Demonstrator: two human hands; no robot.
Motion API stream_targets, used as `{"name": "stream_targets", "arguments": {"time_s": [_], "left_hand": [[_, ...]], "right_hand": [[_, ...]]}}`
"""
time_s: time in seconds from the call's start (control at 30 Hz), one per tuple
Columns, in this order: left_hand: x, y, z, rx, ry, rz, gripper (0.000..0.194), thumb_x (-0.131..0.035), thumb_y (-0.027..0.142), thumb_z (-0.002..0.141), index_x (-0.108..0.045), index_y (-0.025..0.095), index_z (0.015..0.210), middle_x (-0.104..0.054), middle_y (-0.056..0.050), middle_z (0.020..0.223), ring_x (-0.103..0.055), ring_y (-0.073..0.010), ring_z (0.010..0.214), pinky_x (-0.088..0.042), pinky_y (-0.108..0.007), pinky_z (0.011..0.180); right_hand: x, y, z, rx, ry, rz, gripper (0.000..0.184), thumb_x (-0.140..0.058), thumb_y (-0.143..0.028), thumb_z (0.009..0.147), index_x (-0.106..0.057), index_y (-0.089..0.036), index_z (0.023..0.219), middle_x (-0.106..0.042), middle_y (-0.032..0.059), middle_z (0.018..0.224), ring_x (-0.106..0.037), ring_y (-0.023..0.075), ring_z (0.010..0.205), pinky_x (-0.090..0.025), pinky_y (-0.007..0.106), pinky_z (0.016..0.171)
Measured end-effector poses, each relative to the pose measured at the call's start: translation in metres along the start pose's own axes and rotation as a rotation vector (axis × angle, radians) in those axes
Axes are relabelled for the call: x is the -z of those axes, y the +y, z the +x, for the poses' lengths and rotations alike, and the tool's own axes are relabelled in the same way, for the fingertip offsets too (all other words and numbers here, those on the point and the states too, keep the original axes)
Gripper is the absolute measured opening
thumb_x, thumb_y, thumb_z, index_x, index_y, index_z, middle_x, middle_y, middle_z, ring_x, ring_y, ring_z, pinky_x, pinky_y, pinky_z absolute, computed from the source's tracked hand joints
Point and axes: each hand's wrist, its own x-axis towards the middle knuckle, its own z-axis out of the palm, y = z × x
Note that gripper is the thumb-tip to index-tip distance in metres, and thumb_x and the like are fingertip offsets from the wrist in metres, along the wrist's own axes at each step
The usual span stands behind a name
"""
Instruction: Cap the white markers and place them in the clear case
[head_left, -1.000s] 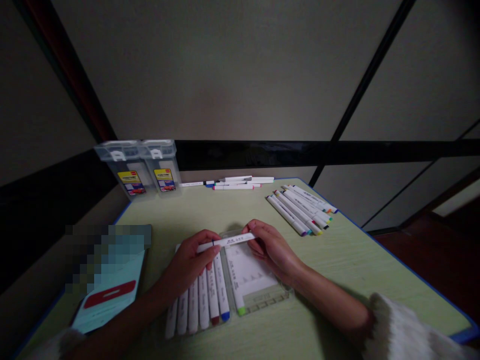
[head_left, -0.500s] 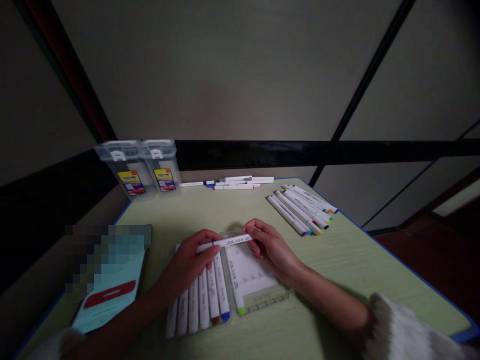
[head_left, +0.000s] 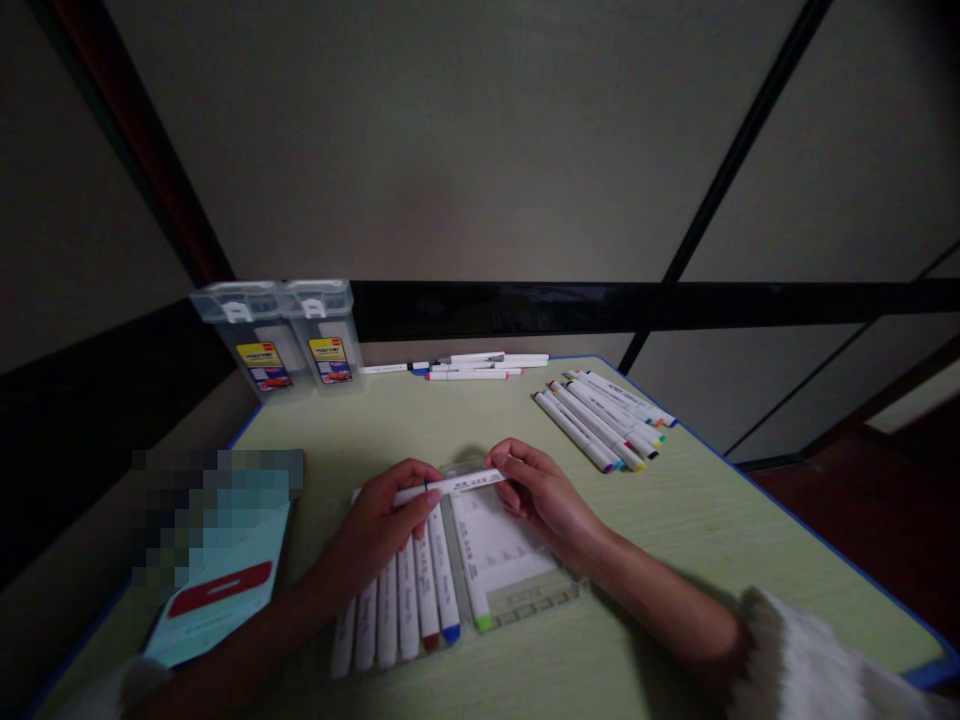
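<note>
A white marker (head_left: pixel 466 483) is held level between my two hands, above an open clear plastic case (head_left: pixel 534 604). My left hand (head_left: pixel 391 510) pinches its left part, where a dark blue band shows. The fingers of my right hand (head_left: pixel 525 480) close on its right end. Below my left hand, several white markers (head_left: pixel 407 610) lie side by side in the left half of the case, one with a blue end and one with a brown-red end. A green-ended marker (head_left: pixel 474 575) lies in the right half, beside a white sheet (head_left: pixel 506 545).
Two clear lidded boxes (head_left: pixel 281 340) with yellow labels stand at the back left. Loose markers (head_left: pixel 480 366) lie along the back edge, and a pile of markers (head_left: pixel 604 415) lies at the right. A phone-like device (head_left: pixel 232 560) with a lit screen is at the left.
</note>
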Motion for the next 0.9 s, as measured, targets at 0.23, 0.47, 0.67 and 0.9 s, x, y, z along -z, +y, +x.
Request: {"name": "stream_targets", "arguments": {"time_s": [0.23,0.47,0.67,0.9], "left_hand": [[-0.0005,0.0022,-0.0013,0.018,0.015,0.002,0.018,-0.044,0.031,0.074,-0.05,0.016,0.082,-0.041,0.009,0.045,-0.034,-0.0072,0.039,-0.027,-0.018,0.04],[-0.0008,0.0042,-0.0014,0.03,0.022,-0.006,0.017,-0.047,0.032,0.072,-0.051,0.017,0.077,-0.04,0.009,0.042,-0.035,-0.0073,0.038,-0.027,-0.018,0.04],[-0.0008,0.0082,-0.0027,0.031,0.027,-0.006,0.017,-0.047,0.032,0.071,-0.051,0.017,0.077,-0.04,0.009,0.043,-0.034,-0.0076,0.039,-0.027,-0.019,0.041],[-0.0006,0.0058,-0.0026,0.019,0.007,-0.012,0.018,-0.045,0.031,0.073,-0.052,0.016,0.079,-0.04,0.009,0.045,-0.034,-0.0073,0.04,-0.027,-0.018,0.042]], "right_hand": [[-0.0007,-0.0004,-0.0004,0.005,0.028,0.014,0.012,-0.054,-0.026,0.066,-0.047,-0.017,0.063,-0.037,-0.0082,0.037,-0.026,0.0055,0.035,-0.014,0.023,0.04],[-0.0006,-0.0021,-0.002,0.002,0.035,0.014,0.011,-0.056,-0.025,0.065,-0.049,-0.017,0.063,-0.039,-0.007,0.041,-0.029,0.006,0.038,-0.016,0.022,0.041],[-0.0003,-0.0016,-0.0014,-0.014,0.041,0.034,0.007,-0.055,-0.021,0.062,-0.05,-0.016,0.064,-0.041,-0.0064,0.042,-0.031,0.0058,0.039,-0.018,0.021,0.041],[0.0006,-0.0009,-0.001,-0.039,0.039,0.059,0.006,-0.051,-0.016,0.058,-0.052,-0.016,0.064,-0.042,-0.0059,0.042,-0.032,0.0053,0.038,-0.018,0.021,0.04]]}}
